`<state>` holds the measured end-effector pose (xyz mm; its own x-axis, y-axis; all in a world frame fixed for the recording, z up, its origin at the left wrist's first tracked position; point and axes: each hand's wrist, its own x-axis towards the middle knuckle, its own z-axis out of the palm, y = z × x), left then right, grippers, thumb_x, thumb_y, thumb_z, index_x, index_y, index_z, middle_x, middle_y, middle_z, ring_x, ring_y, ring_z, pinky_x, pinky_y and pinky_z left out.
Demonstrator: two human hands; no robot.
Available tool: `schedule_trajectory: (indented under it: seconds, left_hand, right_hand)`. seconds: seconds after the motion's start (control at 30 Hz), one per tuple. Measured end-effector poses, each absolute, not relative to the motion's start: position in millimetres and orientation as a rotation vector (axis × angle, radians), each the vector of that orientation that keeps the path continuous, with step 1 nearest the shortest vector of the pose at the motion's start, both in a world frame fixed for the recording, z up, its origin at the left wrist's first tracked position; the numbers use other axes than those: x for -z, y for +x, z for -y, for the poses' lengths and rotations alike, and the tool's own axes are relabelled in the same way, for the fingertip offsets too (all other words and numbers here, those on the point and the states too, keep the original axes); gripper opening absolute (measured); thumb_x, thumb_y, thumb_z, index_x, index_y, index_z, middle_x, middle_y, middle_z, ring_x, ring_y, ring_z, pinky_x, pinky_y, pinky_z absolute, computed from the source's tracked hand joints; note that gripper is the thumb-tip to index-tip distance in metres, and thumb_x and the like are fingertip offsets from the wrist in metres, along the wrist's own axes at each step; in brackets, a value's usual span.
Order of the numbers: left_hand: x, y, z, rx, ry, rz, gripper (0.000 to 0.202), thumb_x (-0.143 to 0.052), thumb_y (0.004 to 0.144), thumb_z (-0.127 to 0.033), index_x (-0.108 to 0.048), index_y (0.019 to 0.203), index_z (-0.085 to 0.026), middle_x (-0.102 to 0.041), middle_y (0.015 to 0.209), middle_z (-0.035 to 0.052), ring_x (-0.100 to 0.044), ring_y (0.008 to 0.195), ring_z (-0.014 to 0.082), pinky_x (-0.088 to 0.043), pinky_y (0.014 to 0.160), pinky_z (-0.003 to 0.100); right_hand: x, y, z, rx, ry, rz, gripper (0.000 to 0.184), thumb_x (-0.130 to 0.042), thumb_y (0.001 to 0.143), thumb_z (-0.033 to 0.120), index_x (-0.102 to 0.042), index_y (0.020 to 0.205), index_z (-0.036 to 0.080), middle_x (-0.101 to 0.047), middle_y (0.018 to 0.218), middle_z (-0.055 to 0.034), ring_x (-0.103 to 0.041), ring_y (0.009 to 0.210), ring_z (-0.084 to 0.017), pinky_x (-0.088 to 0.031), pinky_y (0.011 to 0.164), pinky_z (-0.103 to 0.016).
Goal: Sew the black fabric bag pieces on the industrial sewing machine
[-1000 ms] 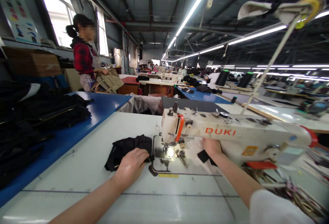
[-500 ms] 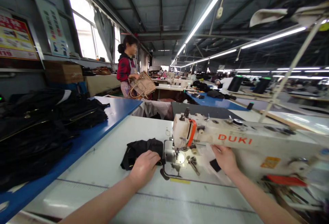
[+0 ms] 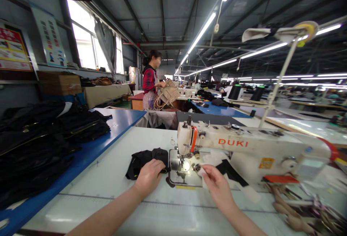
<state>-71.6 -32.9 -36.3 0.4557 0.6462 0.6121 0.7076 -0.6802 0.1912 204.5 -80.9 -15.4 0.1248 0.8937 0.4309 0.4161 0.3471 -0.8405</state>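
My left hand (image 3: 148,176) lies curled, knuckles up, on a bunched black fabric piece (image 3: 143,160) just left of the needle plate (image 3: 184,172). In front of the white DUKI sewing machine (image 3: 244,145) my right hand (image 3: 217,185) pinches a white strip (image 3: 203,172) with its fingertips, beside the lit presser foot. A black strip (image 3: 230,172) and more white material lie under the machine arm, right of that hand.
Black bags (image 3: 40,138) are heaped on a blue table (image 3: 119,115) at the left. A person in a red plaid top (image 3: 149,82) stands farther back holding a tan bag (image 3: 168,95). A thread stand (image 3: 279,73) rises behind the machine. Tan straps (image 3: 292,210) lie at the right.
My right hand has come out from under the machine arm toward me and leftward, now pinching white material near the needle. The left hand stays on the black fabric. The view has shifted.
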Motion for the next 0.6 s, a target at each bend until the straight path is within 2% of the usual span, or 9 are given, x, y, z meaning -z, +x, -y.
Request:
schedule_trajectory:
  seconds: [0.1, 0.37, 0.47, 0.6]
  left_hand:
    - [35.4, -72.3, 33.9, 1.052, -2.596, 1.212, 0.033, -0.051, 0.071, 0.002, -0.061, 0.095, -0.018, -0.065, 0.097, 0.0040, -0.057, 0.092, 0.0207, -0.049, 0.085, 0.035]
    - [32.9, -72.9, 34.9, 1.057, -2.592, 1.217, 0.029, -0.053, 0.073, 0.001, -0.061, 0.094, -0.017, -0.065, 0.096, 0.0038, -0.057, 0.091, 0.0208, -0.049, 0.085, 0.035]
    - [32.8, -72.8, 34.3, 1.063, -2.599, 1.221, 0.029, -0.053, 0.073, 0.001, -0.061, 0.095, -0.017, -0.065, 0.097, 0.0036, -0.057, 0.091, 0.0204, -0.048, 0.085, 0.035]
    - [32.5, -72.8, 33.6, 1.058, -2.610, 1.234, 0.028, -0.053, 0.074, 0.000, -0.061, 0.095, -0.017, -0.065, 0.097, 0.0040, -0.057, 0.092, 0.0203, -0.048, 0.085, 0.034]
  right_hand:
    - [13.3, 185.3, 90.4, -0.616, -1.206, 1.442, 0.029, -0.058, 0.078, 0.044, -0.064, 0.093, 0.019, -0.068, 0.080, -0.0061, -0.064, 0.076, -0.023, -0.051, 0.070, -0.034]
    - [9.5, 166.9, 88.2, -0.938, -1.151, 1.267, 0.038, -0.068, 0.067, 0.052, -0.066, 0.086, 0.019, -0.070, 0.082, -0.0070, -0.065, 0.080, -0.025, -0.051, 0.074, -0.037]
    - [5.4, 165.3, 86.2, -1.134, -1.121, 1.127, 0.039, -0.073, 0.063, 0.050, -0.068, 0.086, 0.019, -0.071, 0.082, -0.0069, -0.065, 0.080, -0.025, -0.051, 0.072, -0.037]
    - [8.3, 165.9, 82.1, -1.349, -1.075, 0.914, 0.037, -0.079, 0.059, 0.041, -0.069, 0.088, 0.020, -0.071, 0.088, -0.0049, -0.065, 0.085, -0.023, -0.051, 0.078, -0.035]
